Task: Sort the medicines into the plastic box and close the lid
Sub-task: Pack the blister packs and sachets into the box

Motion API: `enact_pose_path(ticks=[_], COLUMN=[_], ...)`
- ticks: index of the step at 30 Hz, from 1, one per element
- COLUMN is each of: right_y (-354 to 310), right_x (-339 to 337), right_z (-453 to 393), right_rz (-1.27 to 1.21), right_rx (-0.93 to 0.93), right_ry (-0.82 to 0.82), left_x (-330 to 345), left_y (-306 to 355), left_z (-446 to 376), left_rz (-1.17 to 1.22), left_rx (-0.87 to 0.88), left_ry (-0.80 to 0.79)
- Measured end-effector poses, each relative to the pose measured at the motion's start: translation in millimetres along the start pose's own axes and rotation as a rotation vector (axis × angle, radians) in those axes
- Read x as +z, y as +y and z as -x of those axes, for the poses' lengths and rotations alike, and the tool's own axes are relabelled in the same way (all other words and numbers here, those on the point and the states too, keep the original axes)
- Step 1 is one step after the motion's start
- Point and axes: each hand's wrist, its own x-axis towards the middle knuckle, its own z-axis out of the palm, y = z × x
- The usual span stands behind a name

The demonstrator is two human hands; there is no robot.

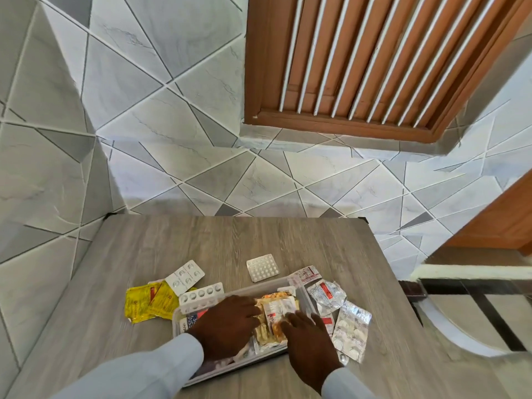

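Observation:
A clear plastic box [260,287] sits open on the wooden table, holding several medicine packets [277,309]. My left hand [227,323] lies flat on the packets in the box's left half. My right hand [309,338] presses its fingers on the packets at the box's right side. Neither hand holds anything. Outside the box lie yellow sachets [146,302], two white blister strips [185,276] [201,293], a square white blister [262,267] and crumpled silver strips [349,326]. I cannot make out a lid.
The grey wood-grain table [144,246] stands against a tiled wall [201,174], its right edge [397,283] close to the silver strips. A wooden louvred window [374,59] is above. A chair or stand [466,306] is at the right.

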Motion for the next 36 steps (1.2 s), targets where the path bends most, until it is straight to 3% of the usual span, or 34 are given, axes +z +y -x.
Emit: enact_pose_path(ticks=[7, 13, 16, 19, 22, 25, 28, 31, 36], right_y=[4, 38, 81, 138, 180, 198, 203, 197, 195], right_x=[-16, -26, -22, -7, 6, 16, 24, 27, 26], right_z=[-6, -12, -16, -17, -10, 0, 3, -1, -7], right_rz=[-0.069, -0.416, -0.582, -0.588, -0.481, -0.642, -0.837, -0.873, -1.040], right_rx=[-0.052, -0.053, 0.114, 0.327, 0.466, 0.613, 0.692, 0.695, 0.729], right_ry=[-0.133, 0.124, 0.253, 0.128, -0.056, -0.148, -0.140, -0.081, -0.037], left_x=[7, -11, -17, -25, -22, -13, 1, 19, 35], left_y=[-1, 1, 10, 21, 36, 47, 46, 42, 45], left_z=[-11, -31, -55, -102, -152, -193, -222, -236, -252], left_rz=[0.096, 0.178, 0.156, 0.238, 0.372, 0.269, 0.130, 0.052, -0.127], left_rx=[-0.083, -0.235, -0.355, -0.523, -0.694, -0.723, -0.775, -0.831, -0.777], left_ry=[-0.054, 0.108, 0.158, 0.145, 0.029, -0.221, -0.439, -0.601, -0.810])
